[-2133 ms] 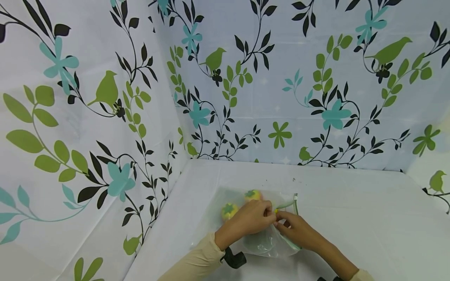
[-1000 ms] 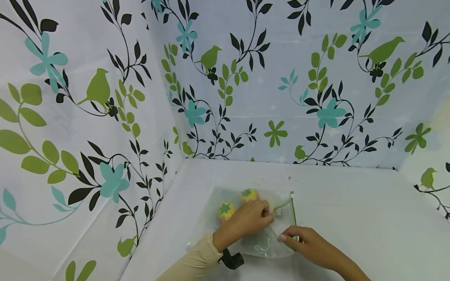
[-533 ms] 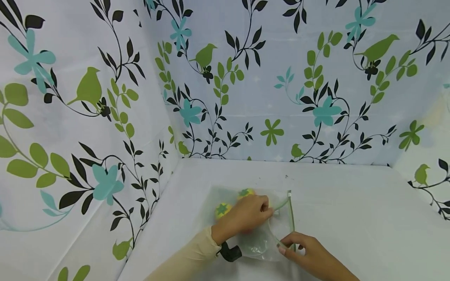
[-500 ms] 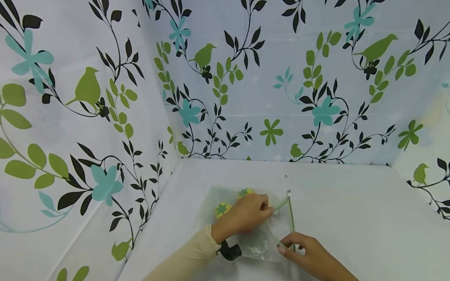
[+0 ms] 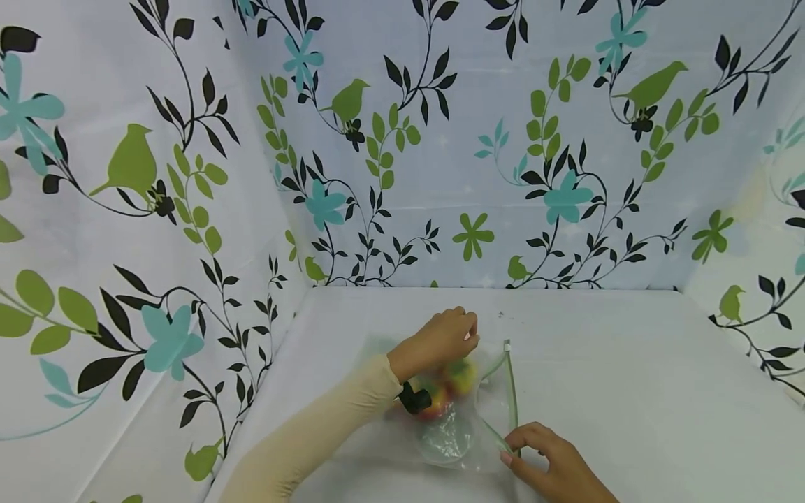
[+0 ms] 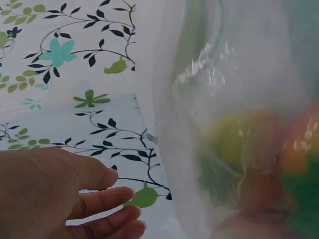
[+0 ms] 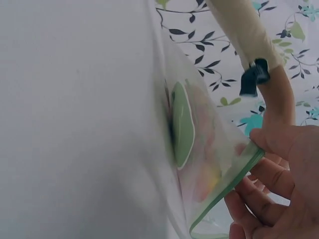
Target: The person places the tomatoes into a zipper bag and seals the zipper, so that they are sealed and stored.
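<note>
A clear zip bag (image 5: 445,436) with a green-edged mouth (image 5: 512,391) lies on the white table. Inside are round red-and-yellow toy-like fruits (image 5: 462,377) with green tops, blurred through the plastic; my left arm may hide others. A pale green oval piece (image 7: 183,127) also shows in the bag in the right wrist view. My right hand (image 5: 550,457) pinches the mouth's near edge between thumb and fingers. Over the bag's far side is my left hand (image 5: 437,340), fingers loosely bent; in the left wrist view, nothing is visible in the left hand (image 6: 60,189).
Patterned cloth walls (image 5: 465,140) with leaves and birds enclose the table (image 5: 597,363) at the back and sides. A black strap piece (image 5: 415,398) sticks out at the left wrist, above the bag.
My right hand has moved from beside the left hand to the mouth's near edge. My left hand has let go of the mouth and risen away to the far side, uncovering fruits.
</note>
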Demonstrator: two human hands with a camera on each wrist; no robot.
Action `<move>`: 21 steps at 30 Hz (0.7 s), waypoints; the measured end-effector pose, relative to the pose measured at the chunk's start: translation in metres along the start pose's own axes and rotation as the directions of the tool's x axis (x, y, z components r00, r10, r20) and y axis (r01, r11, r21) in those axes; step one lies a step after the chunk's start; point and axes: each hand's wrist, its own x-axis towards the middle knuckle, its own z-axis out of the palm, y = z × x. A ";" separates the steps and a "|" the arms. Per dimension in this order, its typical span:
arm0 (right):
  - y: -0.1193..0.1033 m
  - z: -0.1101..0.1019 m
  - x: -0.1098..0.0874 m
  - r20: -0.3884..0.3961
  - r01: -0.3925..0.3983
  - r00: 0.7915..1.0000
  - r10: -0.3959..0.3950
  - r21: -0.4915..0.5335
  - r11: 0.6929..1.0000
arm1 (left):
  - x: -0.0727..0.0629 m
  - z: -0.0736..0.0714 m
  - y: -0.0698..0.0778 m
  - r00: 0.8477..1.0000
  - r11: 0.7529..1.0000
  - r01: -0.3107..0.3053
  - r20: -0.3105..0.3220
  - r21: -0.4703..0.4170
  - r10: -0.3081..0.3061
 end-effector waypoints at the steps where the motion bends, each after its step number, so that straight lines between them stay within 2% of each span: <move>1: 0.000 0.002 -0.002 -0.027 -0.004 1.000 0.004 -0.013 1.000 | 0.005 0.000 -0.001 1.000 1.000 -0.007 0.021 0.024 0.006; 3: 0.000 0.006 -0.007 -0.069 -0.029 0.997 0.027 -0.036 0.999 | 0.015 0.001 -0.004 0.996 0.999 -0.006 0.084 0.041 0.002; 5: 0.000 0.009 -0.010 -0.096 -0.087 0.992 0.083 -0.044 0.995 | 0.025 0.003 -0.006 0.985 1.000 0.004 0.175 0.011 -0.006; 8: 0.000 0.016 -0.015 -0.129 -0.173 0.977 0.168 -0.027 0.985 | 0.038 0.008 -0.009 0.952 0.997 0.029 0.305 -0.066 -0.008; 11: 0.001 0.023 -0.021 -0.189 -0.179 0.966 0.176 0.001 0.984 | 0.047 0.015 -0.012 0.922 0.995 0.006 0.386 -0.101 0.033; 13: 0.002 0.026 -0.025 -0.219 -0.178 0.960 0.176 0.012 0.984 | 0.051 0.020 -0.014 0.910 0.995 -0.023 0.411 -0.092 0.059; 16: 0.002 0.026 -0.028 -0.231 -0.215 0.949 0.214 0.022 0.976 | 0.055 0.026 -0.016 0.903 0.996 -0.044 0.424 -0.076 0.072; 21: 0.002 0.015 -0.030 -0.134 -0.339 0.929 0.345 0.062 0.939 | 0.057 0.029 -0.021 0.905 0.997 -0.050 0.419 -0.061 0.071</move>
